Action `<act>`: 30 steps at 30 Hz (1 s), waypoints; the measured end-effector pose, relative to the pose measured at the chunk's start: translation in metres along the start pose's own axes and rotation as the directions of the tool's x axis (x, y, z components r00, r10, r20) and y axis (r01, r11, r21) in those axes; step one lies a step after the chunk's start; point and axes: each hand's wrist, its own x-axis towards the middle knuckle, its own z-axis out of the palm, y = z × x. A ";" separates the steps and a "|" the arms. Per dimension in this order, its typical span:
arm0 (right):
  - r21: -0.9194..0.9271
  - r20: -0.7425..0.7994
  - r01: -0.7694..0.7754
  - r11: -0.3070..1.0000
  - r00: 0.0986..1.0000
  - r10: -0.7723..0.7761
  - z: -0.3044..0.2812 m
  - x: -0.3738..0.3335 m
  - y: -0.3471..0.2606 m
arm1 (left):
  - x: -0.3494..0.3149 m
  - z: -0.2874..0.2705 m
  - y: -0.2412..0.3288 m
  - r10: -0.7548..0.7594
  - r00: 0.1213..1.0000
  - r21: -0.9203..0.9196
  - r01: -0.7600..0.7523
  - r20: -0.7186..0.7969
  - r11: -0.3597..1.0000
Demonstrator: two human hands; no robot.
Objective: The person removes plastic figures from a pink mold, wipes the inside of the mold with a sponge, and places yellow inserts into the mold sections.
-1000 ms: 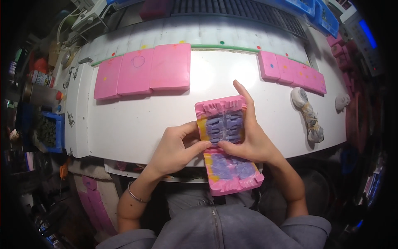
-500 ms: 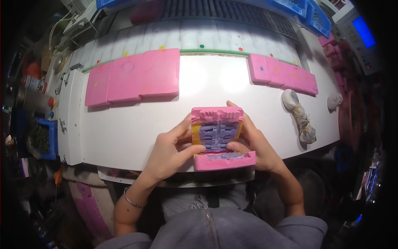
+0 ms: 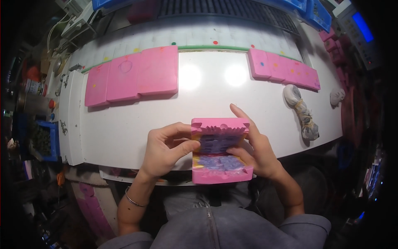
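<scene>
Over the table's near edge, between my hands, a pink two-part rubber mold (image 3: 222, 177) is spread apart like a book. Purple-grey shaped hollows line both inner faces, with yellow along the sides. My left hand (image 3: 162, 150) grips the mold's left side, its thumb on the inner face and fingers behind. On the opposite side my right hand (image 3: 264, 154) holds it too, with the thumb reaching inside near the fold and the index finger stretched up past the top corner. Its other fingers are partly hidden behind the mold.
Pink blocks (image 3: 158, 71) lie in a row at the back left; smaller pink blocks (image 3: 281, 70) are at the back right. A tied cloth bundle (image 3: 302, 112) rests at right. Behind runs a white slatted belt (image 3: 190, 35) with coloured dots. A blue crate (image 3: 53, 141) stands far left.
The mold has moved slightly nearer me and its two halves are spread wider, showing more of the lower inner face. The dotted belt behind has shifted left.
</scene>
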 end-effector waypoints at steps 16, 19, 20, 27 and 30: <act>0.003 -0.130 0.178 0.984 0.976 -0.176 -0.004 -0.010 0.002 | -0.004 0.006 0.004 0.094 0.994 0.154 -0.102 0.057 0.983; -0.024 -0.398 0.196 0.980 0.898 -0.189 0.004 -0.020 -0.002 | -0.005 0.008 0.005 0.098 0.994 0.201 -0.106 0.051 0.974; 0.009 -0.488 0.310 0.951 0.831 -0.267 0.005 -0.023 0.000 | -0.006 0.008 0.005 0.106 0.993 0.228 -0.114 0.048 0.967; -0.414 -0.248 0.356 0.838 0.841 -0.480 0.012 -0.027 -0.020 | -0.005 0.008 0.003 0.058 0.992 0.141 -0.073 0.110 0.987; -0.263 -0.253 0.372 0.890 0.864 -0.435 0.011 -0.028 -0.022 | -0.005 0.014 0.003 0.122 0.984 0.151 -0.142 0.133 0.978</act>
